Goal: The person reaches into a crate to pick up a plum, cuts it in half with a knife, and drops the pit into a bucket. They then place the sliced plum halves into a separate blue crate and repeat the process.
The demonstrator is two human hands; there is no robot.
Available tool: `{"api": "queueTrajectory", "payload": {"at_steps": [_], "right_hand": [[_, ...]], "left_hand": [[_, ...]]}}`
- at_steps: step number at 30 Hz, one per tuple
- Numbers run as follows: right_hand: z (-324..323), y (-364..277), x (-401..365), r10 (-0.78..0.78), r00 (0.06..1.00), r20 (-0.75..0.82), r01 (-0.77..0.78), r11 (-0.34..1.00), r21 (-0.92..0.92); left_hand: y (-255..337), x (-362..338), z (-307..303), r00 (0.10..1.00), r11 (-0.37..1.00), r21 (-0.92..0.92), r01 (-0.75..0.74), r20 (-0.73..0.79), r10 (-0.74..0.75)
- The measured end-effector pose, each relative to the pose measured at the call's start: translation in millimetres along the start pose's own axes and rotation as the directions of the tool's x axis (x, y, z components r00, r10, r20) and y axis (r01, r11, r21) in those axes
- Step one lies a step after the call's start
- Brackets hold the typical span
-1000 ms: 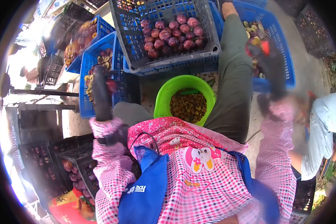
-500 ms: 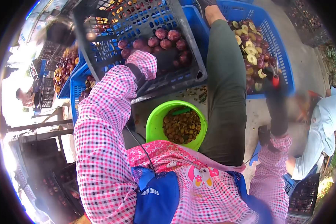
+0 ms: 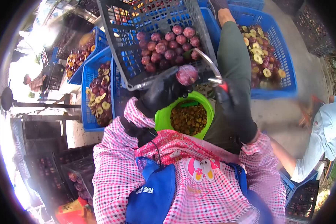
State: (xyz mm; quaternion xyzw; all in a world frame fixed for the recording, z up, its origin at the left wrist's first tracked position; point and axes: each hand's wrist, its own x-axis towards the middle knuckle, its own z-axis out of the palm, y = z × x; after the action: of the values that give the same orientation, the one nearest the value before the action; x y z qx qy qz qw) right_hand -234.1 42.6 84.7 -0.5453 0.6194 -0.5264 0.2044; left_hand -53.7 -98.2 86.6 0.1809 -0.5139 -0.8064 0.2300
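Observation:
In my black-gloved left hand (image 3: pixel 163 92) a purple-red plum (image 3: pixel 187 75) is gripped above the near edge of a dark crate (image 3: pixel 117 56). My right hand (image 3: pixel 236 106), also in a black glove, is closed around a red-handled tool with curved metal jaws (image 3: pixel 212 66). The jaws point up and left, close to the plum but apart from it. Several whole plums (image 3: pixel 164 47) lie in the tilted crate. Below both hands, a lime-green bucket (image 3: pixel 161 120) holds a brownish heap of what look like pits.
On the right, a blue crate (image 3: pixel 287 59) holds halved plums; another blue crate (image 3: pixel 86 112) with halves stands on the left. My leg (image 3: pixel 233 52) stretches between the dark crate and the right crate. A co-worker's sleeve (image 3: pixel 319 130) shows at far right.
My left hand has come out of the dark crate with a plum. My right hand has swung in from the right with the tool, toward the plum. My view has shifted slightly.

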Motion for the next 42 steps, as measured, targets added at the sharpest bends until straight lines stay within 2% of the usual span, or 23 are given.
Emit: {"api": "queueTrajectory", "payload": {"at_steps": [1, 2, 6, 10, 12, 13, 15, 17, 19, 21, 22, 23, 24, 25, 27, 29, 30, 31, 33, 34, 36, 41, 42], "right_hand": [[10, 0, -6, 0.025, 0.997, 0.076, -0.029, 0.998, 0.054], [22, 1, -13, -0.071, 0.996, 0.049, 0.072, 0.997, -0.009], [29, -9, -26, -0.123, 0.981, 0.151, 0.143, 0.981, -0.128], [34, -7, -35, -0.15, 0.973, 0.177, 0.186, 0.96, -0.209], [36, -7, -37, -0.165, 0.972, 0.17, 0.203, 0.949, -0.24], [38, -9, -39, -0.155, 0.974, 0.162, 0.197, 0.939, -0.283], [42, -9, -41, -0.143, 0.978, 0.155, 0.187, 0.928, -0.323], [48, -4, -42, -0.15, 0.982, 0.113, 0.183, 0.892, -0.413], [51, 7, -42, -0.158, 0.98, 0.119, 0.194, 0.888, -0.416], [46, 6, -37, -0.17, 0.976, 0.135, 0.212, 0.881, -0.423], [41, 3, -34, 0.001, 0.982, 0.19, 0.052, 0.961, -0.273], [38, -1, -34, 0.16, 0.949, 0.272, -0.13, 0.984, -0.125], [36, -1, -33, 0.152, 0.952, 0.266, -0.124, 0.985, -0.121], [32, 1, -29, 0.176, 0.938, 0.298, -0.19, 0.982, 0.018], [22, 3, -41, 0.239, 0.88, 0.41, -0.368, 0.889, 0.273], [19, 5, -40, 0.241, 0.83, 0.503, -0.505, 0.707, 0.494], [22, 5, -38, 0.139, 0.931, 0.336, -0.211, 0.959, 0.187], [25, 4, -40, 0.144, 0.931, 0.337, -0.215, 0.959, 0.185], [31, 2, -42, -0.083, 0.98, 0.183, 0.107, 0.987, -0.124], [33, 2, -43, -0.086, 0.979, 0.186, 0.11, 0.986, -0.122], [35, 2, -45, 0.011, 0.972, 0.237, 0.023, 0.99, -0.139], [39, 3, -47, 0.002, 0.968, 0.251, 0.056, 0.972, -0.227], [39, 2, -47, 0.009, 0.967, 0.254, 0.056, 0.968, -0.245]], "left_hand": [[-14, -9, -1, 0.997, 0.976, -0.204, 0.074, 0.016, -0.072], [-25, -18, 1, 0.99, 0.906, -0.399, 0.144, 0.049, -0.136], [-46, -45, 16, 0.985, 0.826, -0.547, 0.136, -0.015, -0.172], [-47, -51, 33, 0.983, 0.844, -0.532, 0.063, -0.114, -0.145], [-48, -55, 37, 0.977, 0.91, -0.413, 0.017, -0.185, -0.102], [-46, -56, 38, 0.977, 0.91, -0.414, 0.016, -0.186, -0.102], [-40, -58, 41, 0.999, 0.915, -0.404, 0.013, -0.033, -0.029], [-48, -59, 42, 0.997, 0.919, -0.395, -0.004, -0.069, -0.026], [-53, -58, 40, 0.995, 0.923, -0.385, -0.013, -0.098, -0.026], [-53, -53, 33, 0.999, 0.945, -0.328, -0.009, 0.028, 0.02], [-60, -50, 27, 0.999, 0.944, -0.329, -0.01, 0.026, 0.02], [-65, -47, 22, 0.993, 0.973, -0.198, -0.118, -0.005, 0.12], [-67, -42, 16, 0.974, 0.972, -0.053, -0.228, -0.012, 0.228], [-67, -36, 8, 0.972, 0.97, -0.045, -0.237, -0.005, 0.237], [-59, -45, 13, 0.973, 0.986, -0.097, -0.133, -0.203, 0.112], [-51, -43, 6, 0.977, 0.987, -0.099, -0.124, -0.187, 0.104], [-53, -43, 3, 0.976, 0.991, -0.003, -0.135, -0.17, 0.132], [-56, -45, 3, 0.975, 0.986, 0.088, -0.143, -0.157, 0.156], [-58, -47, 2, 0.976, 0.989, 0.087, -0.123, -0.168, 0.136], [-59, -48, 2, 0.977, 0.991, 0.087, -0.102, -0.179, 0.117], [-61, -50, 2, 0.976, 0.992, 0.076, -0.105, -0.182, 0.117], [-58, -51, 1, 0.979, 0.994, 0.073, -0.084, -0.179, 0.096], [-56, -52, 0, 0.99, 0.992, 0.112, -0.053, -0.123, 0.067]]}}
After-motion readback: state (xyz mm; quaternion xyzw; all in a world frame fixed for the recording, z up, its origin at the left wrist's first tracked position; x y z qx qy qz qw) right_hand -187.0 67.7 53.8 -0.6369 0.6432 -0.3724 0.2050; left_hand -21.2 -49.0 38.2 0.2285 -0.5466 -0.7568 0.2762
